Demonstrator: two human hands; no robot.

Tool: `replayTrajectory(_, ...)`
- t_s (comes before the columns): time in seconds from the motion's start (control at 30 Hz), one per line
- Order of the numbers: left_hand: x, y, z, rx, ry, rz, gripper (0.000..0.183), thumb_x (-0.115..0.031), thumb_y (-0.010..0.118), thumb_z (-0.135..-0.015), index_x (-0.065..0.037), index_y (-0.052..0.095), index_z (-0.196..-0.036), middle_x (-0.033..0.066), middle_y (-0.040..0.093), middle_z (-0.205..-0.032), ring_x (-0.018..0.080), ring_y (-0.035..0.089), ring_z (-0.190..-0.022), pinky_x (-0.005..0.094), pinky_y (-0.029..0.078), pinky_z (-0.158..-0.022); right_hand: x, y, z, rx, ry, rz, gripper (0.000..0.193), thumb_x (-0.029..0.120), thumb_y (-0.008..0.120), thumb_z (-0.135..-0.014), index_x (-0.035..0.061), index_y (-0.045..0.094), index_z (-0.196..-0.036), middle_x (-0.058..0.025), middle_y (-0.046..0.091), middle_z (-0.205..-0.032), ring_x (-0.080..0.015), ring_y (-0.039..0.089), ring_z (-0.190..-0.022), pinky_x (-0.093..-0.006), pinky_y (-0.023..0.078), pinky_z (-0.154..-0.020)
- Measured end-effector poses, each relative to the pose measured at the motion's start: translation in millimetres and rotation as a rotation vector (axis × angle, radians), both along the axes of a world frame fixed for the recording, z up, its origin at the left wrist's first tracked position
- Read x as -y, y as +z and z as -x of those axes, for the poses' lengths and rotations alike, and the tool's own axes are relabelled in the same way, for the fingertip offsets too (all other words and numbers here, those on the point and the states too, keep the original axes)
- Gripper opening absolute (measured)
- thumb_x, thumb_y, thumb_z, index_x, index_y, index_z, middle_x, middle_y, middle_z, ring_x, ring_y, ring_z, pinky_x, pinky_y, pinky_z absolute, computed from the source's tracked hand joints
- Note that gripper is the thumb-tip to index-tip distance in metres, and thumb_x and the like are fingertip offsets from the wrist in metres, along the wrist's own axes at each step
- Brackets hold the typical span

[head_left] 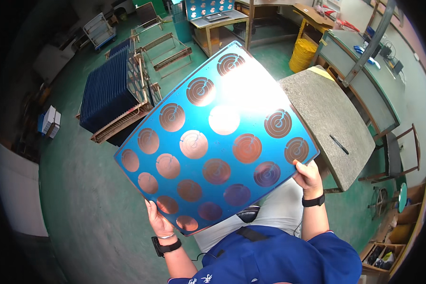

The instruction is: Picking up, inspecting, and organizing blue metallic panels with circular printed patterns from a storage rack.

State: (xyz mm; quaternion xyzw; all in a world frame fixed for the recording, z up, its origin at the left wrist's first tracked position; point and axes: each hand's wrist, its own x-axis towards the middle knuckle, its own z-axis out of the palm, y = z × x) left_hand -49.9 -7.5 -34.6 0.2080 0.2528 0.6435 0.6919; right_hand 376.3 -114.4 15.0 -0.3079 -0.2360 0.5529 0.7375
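Glossy blue rectangular panel with rows of round copper-coloured discs (212,154) is up in the air in front of the person's torso, turned corner-first. Left hand (160,223) holds its lower-left edge; right hand (308,177) grips near the right corner, thumb on the face. Step reads as a two-handed carry or look-over; next move calls for edge-only grip, hands in sync. Discs show ring-line patterns; far end glare-washed. Right: grey speckled counter (324,118), black pen (339,145) on it. Far left: metal rack of upright dark-blue panels (104,97).

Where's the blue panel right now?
Head view, centre: the blue panel is held between the left hand and right hand, left of the grey table.
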Motion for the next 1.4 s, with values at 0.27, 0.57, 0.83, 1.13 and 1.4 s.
replayTrajectory(0.27,0.9,4.6,-48.1,0.279,-0.163,0.239,0.033,-0.030,0.042,-0.098,-0.007,0.050,-0.120,0.0090,0.058,-0.115,0.0217,0.056,-0.106,0.0404,0.046,-0.093,-11.8,1.9,68.4,-0.069,0.310,-0.052,0.048,0.016,0.058,-0.089,0.0025,0.039,-0.131,-0.0128,0.053,-0.121,-0.0252,0.055,-0.109,-0.0394,0.045,-0.093)
replayTrajectory(0.57,3.3,-29.6,-110.5,-0.016,-0.609,0.085,0.021,-0.021,0.045,-0.098,-0.011,0.053,-0.115,0.0069,0.064,-0.102,0.0238,0.064,-0.092,0.0358,0.053,-0.080,-38.5,35.2,108.3,0.607,-0.429,0.201,0.018,0.013,0.054,-0.093,-0.0006,0.055,-0.105,-0.0009,0.057,-0.091,-0.0072,0.049,-0.080,-0.0231,0.041,-0.070)
replayTrajectory(0.83,-14.3,-78.9,-80.9,-1.520,-0.131,-0.267,0.018,-0.009,0.056,-0.086,-0.007,0.067,-0.099,0.0109,0.062,-0.109,0.0310,0.051,-0.115,0.0444,0.033,-0.101,-60.6,11.5,87.9,0.810,-0.432,0.157,0.023,0.007,0.052,-0.094,-0.0038,0.053,-0.114,-0.0047,0.061,-0.099,-0.0091,0.057,-0.089,-0.0232,0.047,-0.081)
replayTrajectory(1.13,-22.9,-89.0,-81.3,-2.015,-0.005,-0.368,0.015,-0.010,0.057,-0.080,-0.013,0.068,-0.090,0.0037,0.064,-0.107,0.0244,0.046,-0.121,0.0460,0.020,-0.109,-108.5,-86.8,114.8,1.015,-0.328,0.304,0.043,0.001,0.053,-0.089,0.0022,0.047,-0.132,-0.0018,0.052,-0.066,-0.0037,0.042,-0.056,-0.0196,0.039,-0.052)
replayTrajectory(1.4,-33.9,-93.8,-61.5,-1.878,0.180,-0.292,0.015,-0.010,0.056,-0.080,-0.013,0.068,-0.089,0.0052,0.066,-0.091,0.0206,0.058,-0.102,0.0414,0.027,-0.105,-141.0,-132.9,110.8,1.116,-0.292,0.325,0.046,-0.003,0.051,-0.087,0.0022,0.045,-0.132,-0.0115,0.059,-0.074,-0.0085,0.048,-0.060,-0.0227,0.044,-0.058)
